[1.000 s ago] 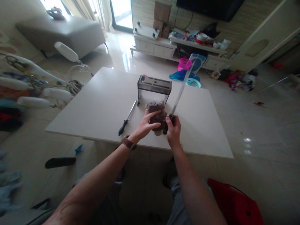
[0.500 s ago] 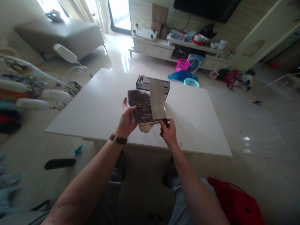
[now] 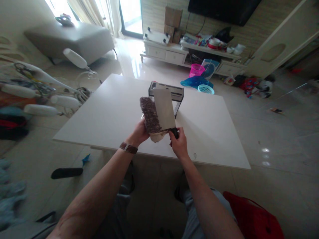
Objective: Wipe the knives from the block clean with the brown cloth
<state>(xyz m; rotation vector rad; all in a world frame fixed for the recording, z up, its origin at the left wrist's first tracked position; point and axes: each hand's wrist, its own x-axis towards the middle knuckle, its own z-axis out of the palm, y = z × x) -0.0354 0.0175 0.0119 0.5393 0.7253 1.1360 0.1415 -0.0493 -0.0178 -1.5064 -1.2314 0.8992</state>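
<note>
Holding brown cloth [image 3: 150, 114] in curled left hand [image 3: 140, 132], with fingers mostly hidden behind it. Gripping cleaver [image 3: 164, 109] by black handle [image 3: 174, 132] in closed right hand [image 3: 178, 142], over counter [image 3: 112, 113], alongside cloth. Cannot tell whether touching. Partly blocked by cleaver: rack [image 3: 178, 94] behind.

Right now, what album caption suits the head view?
Over a white table: left hand holding shaggy cloth, right hand gripping a cleaver.

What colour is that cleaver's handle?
The visible part of the handle is black, best seen in the head view.
</note>
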